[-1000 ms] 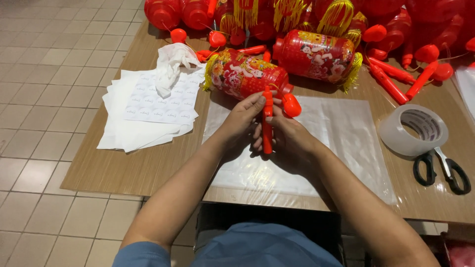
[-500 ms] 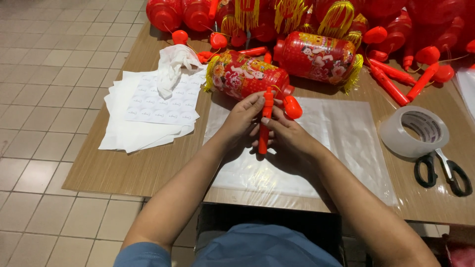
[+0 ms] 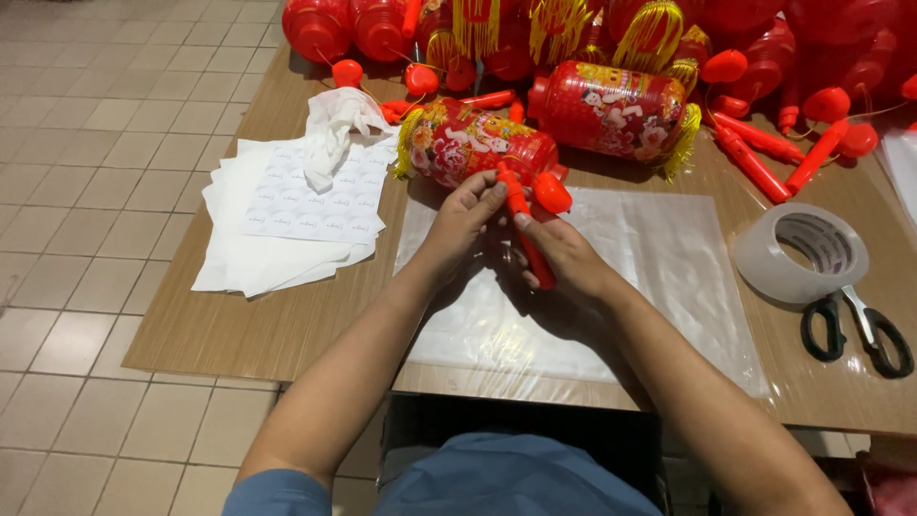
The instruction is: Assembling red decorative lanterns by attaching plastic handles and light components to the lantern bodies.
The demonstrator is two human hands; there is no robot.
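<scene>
A red plastic stick (image 3: 528,234) is held over a clear plastic sheet (image 3: 659,287) on the wooden counter (image 3: 287,325). The left hand (image 3: 463,222) is closed around the upper part of the stick, fingertips pinched near its top. The right hand (image 3: 564,258) is curled around the lower part, with the stick's bottom end showing beside the palm. The stick stands nearly upright, tilted slightly, its top just in front of a cylindrical red lantern (image 3: 478,143) lying on its side, printed with floral and figure patterns and edged with yellow fringe. A red rounded cap (image 3: 552,193) is seen just beside the stick's top; whether it is attached cannot be told.

A second patterned lantern (image 3: 611,110) lies behind, to the right. Further red lanterns and loose red sticks (image 3: 755,162) are piled along the far edge. To the left, a stack of white sheets (image 3: 277,220) bearing rows of small round labels is laid flat, with a crumpled white cloth (image 3: 334,124) on top. At the right, a roll of clear tape (image 3: 802,253) stands beside black-handled scissors (image 3: 855,330).
</scene>
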